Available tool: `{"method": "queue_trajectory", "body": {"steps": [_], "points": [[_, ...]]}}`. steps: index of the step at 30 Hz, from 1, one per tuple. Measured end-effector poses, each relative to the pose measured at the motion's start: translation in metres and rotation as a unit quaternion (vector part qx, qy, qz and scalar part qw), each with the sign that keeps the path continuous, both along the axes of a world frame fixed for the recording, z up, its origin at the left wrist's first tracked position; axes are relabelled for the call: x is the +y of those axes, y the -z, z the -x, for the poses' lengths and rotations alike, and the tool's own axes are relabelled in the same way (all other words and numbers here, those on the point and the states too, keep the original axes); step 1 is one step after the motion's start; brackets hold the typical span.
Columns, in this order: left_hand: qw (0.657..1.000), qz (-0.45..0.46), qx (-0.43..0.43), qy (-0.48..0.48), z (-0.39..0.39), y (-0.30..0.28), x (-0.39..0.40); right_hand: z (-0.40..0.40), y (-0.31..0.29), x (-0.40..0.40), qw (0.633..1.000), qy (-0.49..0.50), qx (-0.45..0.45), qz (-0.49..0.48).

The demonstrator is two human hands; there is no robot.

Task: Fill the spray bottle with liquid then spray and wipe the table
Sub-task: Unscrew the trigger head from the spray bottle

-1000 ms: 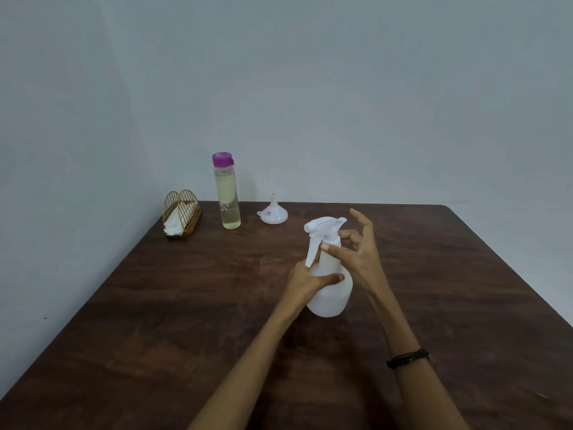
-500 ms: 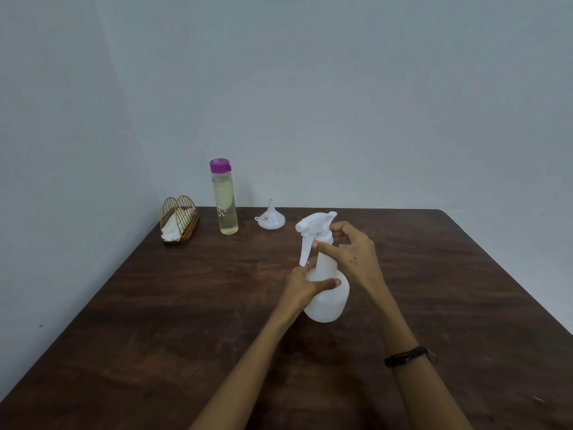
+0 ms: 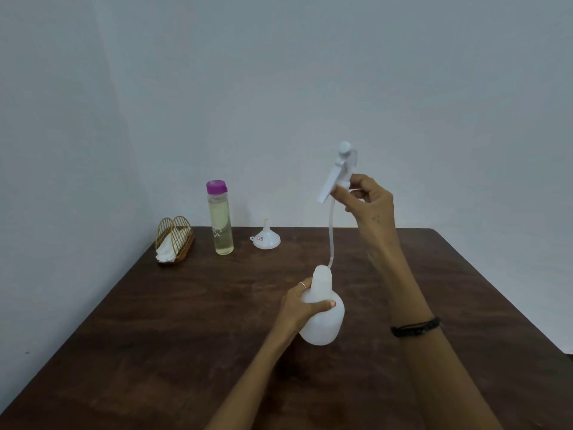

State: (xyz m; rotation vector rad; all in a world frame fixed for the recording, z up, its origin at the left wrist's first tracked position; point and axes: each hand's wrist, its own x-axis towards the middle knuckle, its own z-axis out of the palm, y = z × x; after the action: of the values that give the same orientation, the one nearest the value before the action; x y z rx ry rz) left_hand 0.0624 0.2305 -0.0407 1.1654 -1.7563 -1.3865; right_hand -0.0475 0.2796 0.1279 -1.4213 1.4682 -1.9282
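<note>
A white spray bottle (image 3: 325, 318) stands on the dark wooden table (image 3: 155, 352), its neck uncovered. My left hand (image 3: 296, 308) grips its body. High above it my right hand (image 3: 369, 203) holds the white spray head (image 3: 336, 172), whose clear dip tube (image 3: 331, 237) hangs down with its tip still at the bottle's mouth. At the back left stands a tall clear bottle (image 3: 220, 221) of pale yellow liquid with a purple cap. A small white funnel (image 3: 266, 240) sits upside down beside it.
A gold wire holder (image 3: 175, 240) with white tissue stands at the table's back left corner, close to the wall. Walls bound the table at the left and the back. My right wrist wears a black band (image 3: 415, 327).
My right hand has unscrewed the spray head and lifted it up off the bottle, drawing the tube out. My left hand has kept its grip on the bottle.
</note>
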Motion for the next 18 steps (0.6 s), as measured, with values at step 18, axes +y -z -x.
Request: {"method": "queue_trajectory", "body": {"steps": [18], "points": [[0.999, 0.002, -0.031, -0.007, 0.003, 0.001, -0.005, 0.011, -0.04, -0.013, 0.965, 0.049, -0.199, 0.161]]}}
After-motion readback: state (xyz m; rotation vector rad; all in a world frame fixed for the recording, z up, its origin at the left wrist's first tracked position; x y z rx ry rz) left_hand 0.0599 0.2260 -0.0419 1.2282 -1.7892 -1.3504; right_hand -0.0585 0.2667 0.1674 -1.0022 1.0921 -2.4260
